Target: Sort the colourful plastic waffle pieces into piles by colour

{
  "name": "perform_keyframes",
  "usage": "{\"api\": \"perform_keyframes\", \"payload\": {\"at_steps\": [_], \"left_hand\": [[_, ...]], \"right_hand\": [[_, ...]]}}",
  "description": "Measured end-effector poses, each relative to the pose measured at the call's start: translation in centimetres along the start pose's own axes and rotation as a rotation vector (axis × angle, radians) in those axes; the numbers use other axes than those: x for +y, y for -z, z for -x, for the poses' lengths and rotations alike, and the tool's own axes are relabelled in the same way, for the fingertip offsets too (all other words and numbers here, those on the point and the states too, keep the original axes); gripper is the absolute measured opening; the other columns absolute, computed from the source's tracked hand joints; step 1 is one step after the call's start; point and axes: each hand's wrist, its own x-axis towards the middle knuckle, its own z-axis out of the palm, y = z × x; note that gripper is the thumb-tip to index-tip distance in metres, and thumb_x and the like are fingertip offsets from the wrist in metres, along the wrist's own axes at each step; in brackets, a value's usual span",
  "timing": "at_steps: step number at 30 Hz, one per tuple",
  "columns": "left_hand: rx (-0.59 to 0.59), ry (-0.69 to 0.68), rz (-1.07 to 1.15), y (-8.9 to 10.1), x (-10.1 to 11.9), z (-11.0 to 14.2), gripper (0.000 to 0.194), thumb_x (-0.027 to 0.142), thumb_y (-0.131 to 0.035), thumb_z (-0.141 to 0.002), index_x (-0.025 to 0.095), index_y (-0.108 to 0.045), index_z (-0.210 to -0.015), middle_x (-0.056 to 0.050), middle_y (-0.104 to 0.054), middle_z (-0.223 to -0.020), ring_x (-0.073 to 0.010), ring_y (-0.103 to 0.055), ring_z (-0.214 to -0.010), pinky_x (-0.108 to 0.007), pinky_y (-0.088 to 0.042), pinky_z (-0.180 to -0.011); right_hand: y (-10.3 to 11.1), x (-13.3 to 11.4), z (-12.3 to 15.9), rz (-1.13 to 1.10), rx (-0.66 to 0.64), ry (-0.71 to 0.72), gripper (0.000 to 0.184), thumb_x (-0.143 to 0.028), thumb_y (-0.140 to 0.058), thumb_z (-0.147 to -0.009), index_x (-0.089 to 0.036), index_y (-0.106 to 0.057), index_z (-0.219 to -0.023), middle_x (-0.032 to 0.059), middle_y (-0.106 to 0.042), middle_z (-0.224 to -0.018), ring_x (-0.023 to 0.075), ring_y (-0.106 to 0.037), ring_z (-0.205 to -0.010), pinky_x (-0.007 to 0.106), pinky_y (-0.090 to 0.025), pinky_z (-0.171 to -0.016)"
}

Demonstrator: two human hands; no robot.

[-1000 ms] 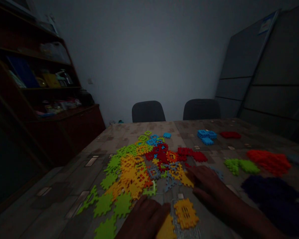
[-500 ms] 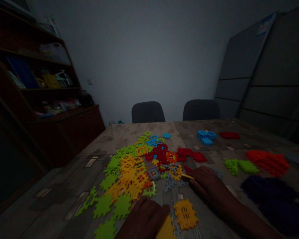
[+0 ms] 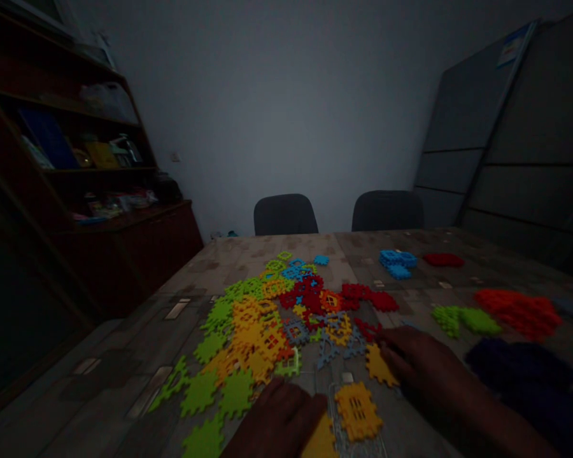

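Note:
My right hand [image 3: 417, 356], fingers pinched, grips the edge of a yellow toothed interlocking tile [image 3: 379, 366] to the right of the pile. At the near edge, my left hand [image 3: 281, 416] is curled with its thumb against another yellow interlocking plate [image 3: 321, 440]; part of that plate is hidden under the hand. Between the hands lies a yellow window tile [image 3: 358, 410] with slots in its middle. Beyond the left hand spreads a mixed heap of yellow tiles [image 3: 253, 334], green tiles [image 3: 198, 392], red tiles [image 3: 310, 292] and grey tiles [image 3: 328, 350].
Sorted groups lie on the right: blue tiles [image 3: 397, 262], dark red pieces [image 3: 443, 259], green pieces [image 3: 477, 320], an orange pile [image 3: 520, 312] and dark purple pieces [image 3: 516, 366]. A patterned cloth covers the table [image 3: 143, 346]. Two chairs [image 3: 286, 215] stand behind it.
My right hand has moved slightly right and nearer, bringing its yellow tile away from the grey pieces and turning its face into view. My left hand stays nearly still.

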Motion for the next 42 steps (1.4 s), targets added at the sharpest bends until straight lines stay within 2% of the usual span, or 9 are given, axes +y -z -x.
{"api": "perform_keyframes", "payload": {"at_steps": [2,5,10,14,21,27,33,38,42], "left_hand": [[0.001,0.013,0.019,0.0,0.1,0.0,0.049,0.059,-0.026,-0.113,0.023,-0.043,-0.141,-0.009,-0.072,-0.108,-0.0253,-0.067,-0.091,-0.036,-0.052,-0.08],[0.033,0.011,0.022,-0.3,0.0,0.2,0.049,0.062,-0.028,-0.112,0.024,-0.042,-0.141,-0.009,-0.072,-0.107,-0.0246,-0.066,-0.088,-0.035,-0.052,-0.077],[0.06,0.003,0.019,-0.5,-0.1,0.2,0.048,0.058,-0.025,-0.113,0.024,-0.043,-0.142,-0.009,-0.071,-0.104,-0.0252,-0.067,-0.087,-0.035,-0.053,-0.076],[0.032,0.016,-0.012,-0.3,0.1,0.2,0.045,0.054,-0.027,-0.114,0.023,-0.047,-0.14,-0.008,-0.072,-0.105,-0.0249,-0.067,-0.089,-0.035,-0.053,-0.08],[0.021,0.023,0.014,-0.6,-0.1,0.5,0.049,0.059,-0.035,-0.112,0.023,-0.046,-0.142,-0.009,-0.072,-0.108,-0.0254,-0.067,-0.09,-0.035,-0.054,-0.08],[0.07,0.038,0.116,-1.7,-1.3,2.1,0.065,0.068,-0.038,-0.107,0.028,-0.03,-0.158,-0.012,-0.071,-0.122,-0.0294,-0.068,-0.107,-0.046,-0.055,-0.098],[0.152,0.153,0.121,-0.6,-1.3,3.0,0.061,0.042,-0.054,-0.105,0.033,-0.03,-0.16,-0.01,-0.066,-0.138,-0.0307,-0.065,-0.121,-0.045,-0.058,-0.1],[0.148,0.146,0.089,0.8,-0.7,2.1,0.063,0.022,-0.059,-0.097,0.032,-0.035,-0.155,-0.008,-0.071,-0.126,-0.028,-0.068,-0.11,-0.044,-0.06,-0.095],[0.208,0.085,0.077,0.2,-0.6,1.7,0.059,0.025,-0.059,-0.096,0.029,-0.04,-0.151,-0.008,-0.072,-0.118,-0.0274,-0.069,-0.101,-0.041,-0.06,-0.087]], "right_hand": [[0.5,0.3,0.0,0.069,0.019,0.022,0.034,-0.036,-0.048,-0.098,-0.023,-0.079,-0.104,0.0138,-0.08,-0.108,0.0301,-0.073,-0.095,0.042,-0.057,-0.083],[0.4,1.0,0.3,0.051,0.02,0.197,0.039,-0.032,-0.048,-0.1,-0.022,-0.073,-0.129,0.0154,-0.075,-0.128,0.0316,-0.068,-0.115,0.05,-0.055,-0.099],[-1.0,2.0,1.9,-0.047,-0.162,0.32,0.068,-0.013,-0.052,-0.094,-0.034,-0.048,-0.158,0.0036,-0.045,-0.166,0.0281,-0.035,-0.156,0.057,-0.035,-0.124],[-1.1,1.9,2.3,-0.047,-0.219,0.297,0.078,-0.004,-0.053,-0.086,-0.035,-0.049,-0.158,0.0034,-0.048,-0.164,0.0282,-0.039,-0.154,0.057,-0.035,-0.124],[-1.1,1.7,1.4,0.012,-0.131,0.315,0.071,-0.008,-0.054,-0.087,-0.032,-0.055,-0.153,0.0066,-0.059,-0.155,0.0299,-0.051,-0.145,0.058,-0.037,-0.122],[-1.2,1.3,1.3,0.059,-0.091,0.279,0.078,-0.013,-0.057,-0.086,-0.026,-0.043,-0.161,0.0123,-0.053,-0.159,0.0337,-0.045,-0.148,0.063,-0.031,-0.124],[-1.5,1.0,1.4,-0.003,-0.082,0.235,0.082,-0.02,-0.062,-0.089,-0.031,-0.034,-0.166,0.01,-0.045,-0.166,0.0342,-0.042,-0.151,0.061,-0.035,-0.122],[-2.9,1.6,1.0,0.027,-0.072,0.18,0.077,-0.016,-0.063,-0.084,-0.03,-0.048,-0.159,0.0106,-0.045,-0.166,0.0347,-0.041,-0.152,0.061,-0.037,-0.121],[-3.5,1.3,0.9,0.048,-0.018,0.204,0.079,-0.015,-0.063,-0.084,-0.03,-0.047,-0.159,0.0114,-0.046,-0.165,0.0358,-0.041,-0.152,0.064,-0.036,-0.121]]}}
